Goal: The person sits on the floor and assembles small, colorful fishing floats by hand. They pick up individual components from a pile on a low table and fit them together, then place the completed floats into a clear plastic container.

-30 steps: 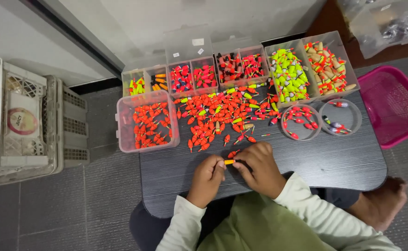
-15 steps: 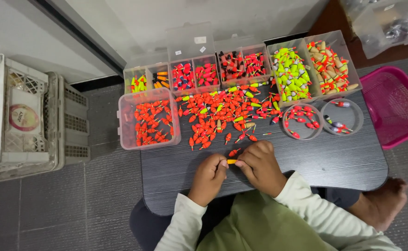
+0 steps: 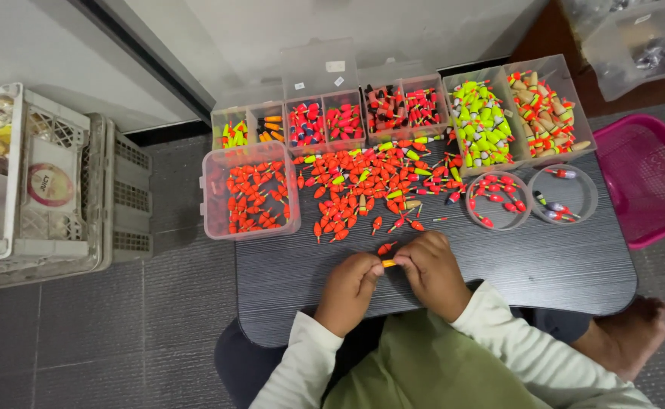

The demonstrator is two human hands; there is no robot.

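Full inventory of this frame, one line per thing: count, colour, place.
table: one, dark grey, centre.
loose floats: many, mostly orange-red, piled mid-table.
clear box: one, orange floats inside, table's left edge.
divided trays: a row, clear, far edge; red, yellow-green, tan floats.
round tubs: two, clear, right of the pile.
pink basket: one, floor right.
white crates: stacked, floor left.
small float: one, orange, between both hands.
left hand: fingers on the float.
right hand: fingers on the float.

Bare table [image 3: 529, 265] right of hands [image 3: 393, 276]; float pile [image 3: 370, 189], round tubs [image 3: 533, 197] block ahead.
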